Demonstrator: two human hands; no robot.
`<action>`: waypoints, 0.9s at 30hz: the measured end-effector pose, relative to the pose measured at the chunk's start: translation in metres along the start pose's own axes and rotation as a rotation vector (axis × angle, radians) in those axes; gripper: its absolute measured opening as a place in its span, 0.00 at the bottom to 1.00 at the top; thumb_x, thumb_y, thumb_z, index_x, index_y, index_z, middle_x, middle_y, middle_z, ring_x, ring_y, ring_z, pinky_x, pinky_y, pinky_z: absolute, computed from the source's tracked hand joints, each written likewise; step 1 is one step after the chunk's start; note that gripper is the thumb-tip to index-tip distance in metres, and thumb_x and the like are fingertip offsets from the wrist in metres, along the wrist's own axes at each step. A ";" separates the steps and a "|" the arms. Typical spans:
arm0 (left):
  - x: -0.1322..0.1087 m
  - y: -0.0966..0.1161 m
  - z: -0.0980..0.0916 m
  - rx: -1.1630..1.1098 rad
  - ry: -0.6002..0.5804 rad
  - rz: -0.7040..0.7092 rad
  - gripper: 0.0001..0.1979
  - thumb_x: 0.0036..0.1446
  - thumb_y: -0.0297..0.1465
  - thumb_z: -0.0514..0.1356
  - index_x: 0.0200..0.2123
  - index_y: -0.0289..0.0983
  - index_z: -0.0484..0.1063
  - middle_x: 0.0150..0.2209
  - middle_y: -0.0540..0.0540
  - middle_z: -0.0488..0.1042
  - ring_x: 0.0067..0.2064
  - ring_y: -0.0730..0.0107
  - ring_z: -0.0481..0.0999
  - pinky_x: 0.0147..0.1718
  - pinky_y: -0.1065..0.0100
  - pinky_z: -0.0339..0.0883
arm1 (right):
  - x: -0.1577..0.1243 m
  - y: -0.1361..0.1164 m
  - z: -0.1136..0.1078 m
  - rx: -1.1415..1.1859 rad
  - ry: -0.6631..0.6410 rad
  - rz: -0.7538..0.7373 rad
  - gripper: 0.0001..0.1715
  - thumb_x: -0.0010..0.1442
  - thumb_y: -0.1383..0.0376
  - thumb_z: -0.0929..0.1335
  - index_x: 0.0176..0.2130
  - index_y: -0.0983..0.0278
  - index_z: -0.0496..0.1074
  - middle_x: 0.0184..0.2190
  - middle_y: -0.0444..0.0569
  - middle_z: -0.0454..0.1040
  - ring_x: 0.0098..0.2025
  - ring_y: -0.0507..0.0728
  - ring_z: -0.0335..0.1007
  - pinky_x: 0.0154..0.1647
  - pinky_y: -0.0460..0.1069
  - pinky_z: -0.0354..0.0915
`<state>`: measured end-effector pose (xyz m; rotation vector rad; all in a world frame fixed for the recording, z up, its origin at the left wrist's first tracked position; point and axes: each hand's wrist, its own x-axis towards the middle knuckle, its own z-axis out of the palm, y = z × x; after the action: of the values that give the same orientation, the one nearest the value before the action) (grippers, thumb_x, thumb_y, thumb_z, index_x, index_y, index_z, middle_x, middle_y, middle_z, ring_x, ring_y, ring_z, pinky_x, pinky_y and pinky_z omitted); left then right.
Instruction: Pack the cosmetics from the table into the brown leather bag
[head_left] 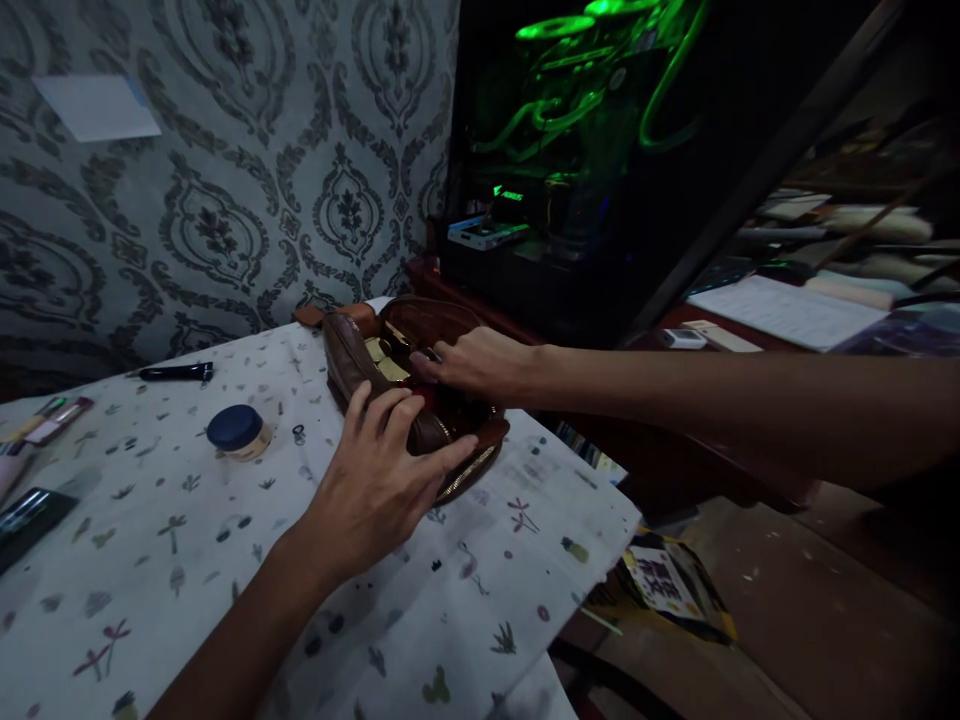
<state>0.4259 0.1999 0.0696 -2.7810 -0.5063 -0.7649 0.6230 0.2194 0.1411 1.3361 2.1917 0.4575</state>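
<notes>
A brown leather zip pouch [349, 362] lies unzipped on the patterned cloth, its mouth wide and a brass-coloured zip along the edge. My left hand [382, 470] grips the pouch's near side, fingers over the rim and thumb along the zip. From the right, my right hand [476, 365] reaches into the mouth with its fingers curled together. Whatever those fingers hold, if anything, is dark and hard to make out. Something pale yellow [386, 362] shows inside the pouch, beside the right hand.
Left of the pouch stand a blue-lidded jar [238, 432] and a black tube [176, 372]. A dark glossy case [34, 520] lies at the far left. Behind, a green-lit computer case [570, 150] stands near the wall. The cloth-covered table [480, 640] ends at the right, above a yellow-black packet [675, 588].
</notes>
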 end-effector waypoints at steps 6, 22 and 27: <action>0.001 0.001 0.000 0.001 0.022 0.014 0.22 0.63 0.27 0.57 0.59 0.50 0.66 0.55 0.39 0.59 0.61 0.48 0.59 0.61 0.33 0.54 | -0.005 -0.004 -0.004 0.008 0.014 0.005 0.30 0.63 0.76 0.62 0.64 0.73 0.59 0.50 0.65 0.74 0.46 0.63 0.77 0.34 0.51 0.67; 0.000 0.000 -0.001 0.005 -0.014 0.019 0.22 0.65 0.29 0.56 0.60 0.50 0.65 0.56 0.38 0.58 0.62 0.47 0.59 0.61 0.31 0.53 | -0.019 -0.006 -0.007 -0.013 0.038 -0.129 0.22 0.64 0.71 0.66 0.57 0.69 0.67 0.56 0.64 0.66 0.45 0.61 0.75 0.36 0.50 0.68; 0.000 0.000 -0.001 -0.002 -0.004 0.018 0.21 0.64 0.29 0.57 0.59 0.50 0.66 0.57 0.38 0.58 0.62 0.48 0.59 0.61 0.32 0.53 | -0.013 -0.008 0.007 0.007 0.089 -0.246 0.17 0.63 0.67 0.67 0.51 0.70 0.72 0.48 0.62 0.73 0.40 0.60 0.75 0.34 0.51 0.66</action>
<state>0.4258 0.1993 0.0705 -2.7855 -0.4804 -0.7561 0.6268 0.2040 0.1348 1.0481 2.3934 0.4219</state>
